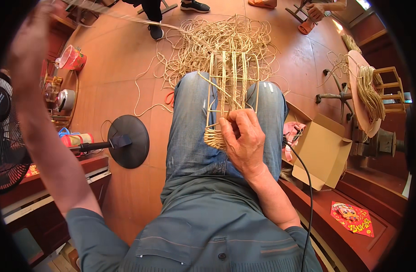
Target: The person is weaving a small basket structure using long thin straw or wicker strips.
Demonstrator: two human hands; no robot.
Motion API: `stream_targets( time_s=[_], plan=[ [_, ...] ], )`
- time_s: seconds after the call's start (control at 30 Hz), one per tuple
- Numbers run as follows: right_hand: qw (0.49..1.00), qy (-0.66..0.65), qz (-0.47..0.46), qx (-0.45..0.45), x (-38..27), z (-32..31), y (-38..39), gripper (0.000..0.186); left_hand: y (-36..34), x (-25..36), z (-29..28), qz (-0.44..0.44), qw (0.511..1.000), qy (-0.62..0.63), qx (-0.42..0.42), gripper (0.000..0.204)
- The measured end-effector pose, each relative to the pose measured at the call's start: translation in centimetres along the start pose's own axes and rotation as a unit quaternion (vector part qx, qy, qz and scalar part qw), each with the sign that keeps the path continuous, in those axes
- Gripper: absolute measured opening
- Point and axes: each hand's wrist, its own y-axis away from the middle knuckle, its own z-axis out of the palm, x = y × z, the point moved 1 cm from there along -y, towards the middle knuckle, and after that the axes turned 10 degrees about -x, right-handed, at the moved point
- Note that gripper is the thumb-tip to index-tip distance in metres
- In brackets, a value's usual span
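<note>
At twelve o'clock, a slim rectangular frame of straw-yellow rods carries a woven band [213, 138] of closely ribbed golden cord; beyond it, the tangled heap of thin cord [190, 56] is pale straw. The denim jeans [183, 129] are faded blue, whitish at the knees. At six, the buttoned cloth shirt [203, 231] is dark grey-green with thin brownish lines. The tiled floor [126, 195] is orange-brown. At nine, the round, flat fan base [128, 149] is black. At three, the open cardboard box [323, 149] is tan. At four, the square sheet [358, 225] is bright red, patterned in yellow.
</note>
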Motion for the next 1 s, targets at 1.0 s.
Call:
stream_targets(
  time_s=[1.0],
  plan=[
    [0.989,0.115,-0.067,-0.069,0.2,-1.3,-0.8,0.022,27.1,8.6,17.3,-0.068,0.92,0.161,-0.349,0.031]
  ],
)
